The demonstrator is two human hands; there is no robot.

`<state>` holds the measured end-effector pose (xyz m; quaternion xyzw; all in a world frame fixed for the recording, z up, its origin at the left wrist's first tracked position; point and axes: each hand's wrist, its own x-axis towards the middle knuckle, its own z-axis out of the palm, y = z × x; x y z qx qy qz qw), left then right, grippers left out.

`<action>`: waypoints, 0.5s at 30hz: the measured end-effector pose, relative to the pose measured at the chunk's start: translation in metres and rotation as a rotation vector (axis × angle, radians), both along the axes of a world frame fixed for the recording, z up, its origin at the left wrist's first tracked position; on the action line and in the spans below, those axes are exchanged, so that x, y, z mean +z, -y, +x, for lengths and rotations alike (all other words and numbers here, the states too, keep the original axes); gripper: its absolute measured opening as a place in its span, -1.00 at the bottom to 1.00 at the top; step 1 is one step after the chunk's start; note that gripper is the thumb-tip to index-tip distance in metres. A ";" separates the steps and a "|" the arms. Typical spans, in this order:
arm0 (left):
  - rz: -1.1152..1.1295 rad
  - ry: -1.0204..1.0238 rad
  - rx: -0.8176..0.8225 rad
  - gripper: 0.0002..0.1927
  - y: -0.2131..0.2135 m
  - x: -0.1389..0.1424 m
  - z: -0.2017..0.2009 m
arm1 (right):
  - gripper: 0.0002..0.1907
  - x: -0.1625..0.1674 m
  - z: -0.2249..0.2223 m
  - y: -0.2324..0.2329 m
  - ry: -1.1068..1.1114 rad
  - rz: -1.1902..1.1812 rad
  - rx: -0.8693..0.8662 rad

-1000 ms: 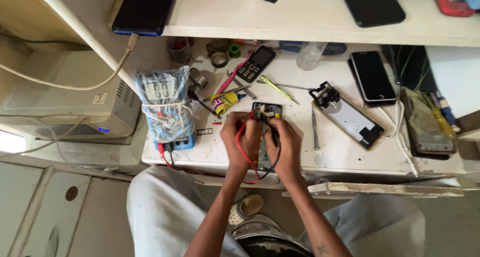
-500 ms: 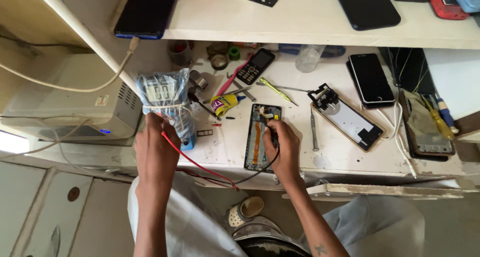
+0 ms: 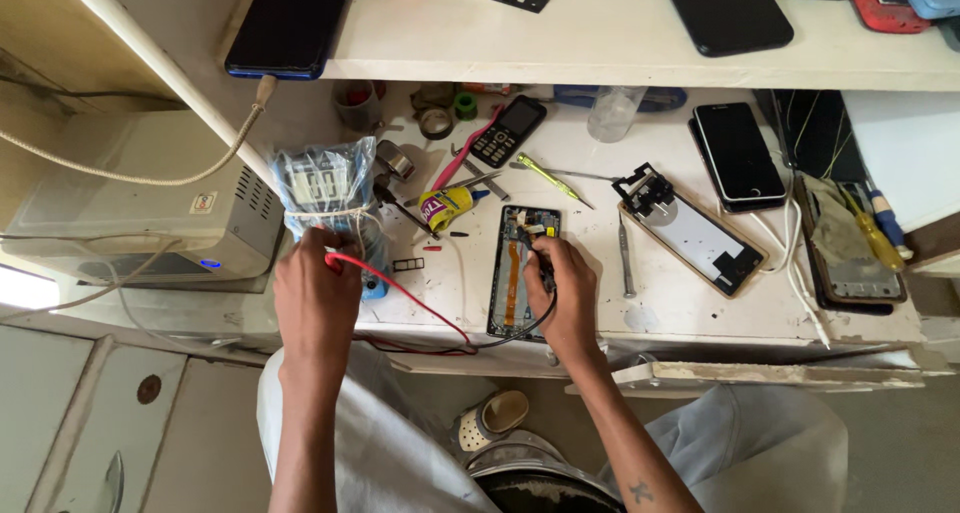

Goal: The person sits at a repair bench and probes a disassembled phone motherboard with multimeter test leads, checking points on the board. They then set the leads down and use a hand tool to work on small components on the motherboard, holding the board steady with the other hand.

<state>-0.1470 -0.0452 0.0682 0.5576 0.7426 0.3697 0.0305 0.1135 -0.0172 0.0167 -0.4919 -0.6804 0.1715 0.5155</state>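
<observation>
An opened phone [image 3: 516, 263] with its back removed lies on the white workbench [image 3: 680, 318]. My right hand [image 3: 562, 291] rests on its right side and pinches a black probe against the board near the top. A black lead runs from that hand toward the bench's front edge. My left hand [image 3: 318, 293] has reached to a meter wrapped in clear plastic [image 3: 325, 195] at the bench's left end. It holds the red probe [image 3: 345, 262], whose red lead [image 3: 420, 308] trails back across the bench.
A yellow glue tube [image 3: 445, 208], a keypad phone [image 3: 508, 130], tweezers and a green tool [image 3: 545, 176] lie behind the open phone. To the right are another dismantled phone [image 3: 690, 231], a black smartphone [image 3: 738, 155] and a screwdriver [image 3: 626, 258]. A shelf above carries more phones.
My left hand left the open phone and moved left to the plastic-wrapped meter, carrying the red probe. My right hand stayed on the phone.
</observation>
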 end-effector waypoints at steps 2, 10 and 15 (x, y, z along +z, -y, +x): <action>-0.088 -0.004 0.026 -0.83 -0.002 0.005 -0.001 | -0.89 -0.001 0.000 0.000 -0.005 0.021 0.012; -0.198 -0.080 0.072 -0.75 -0.015 0.015 -0.005 | -0.88 0.000 0.000 0.000 -0.019 0.056 0.024; -0.101 -0.016 0.060 -0.79 -0.010 0.003 -0.002 | -0.89 -0.001 -0.001 0.001 -0.007 0.044 0.008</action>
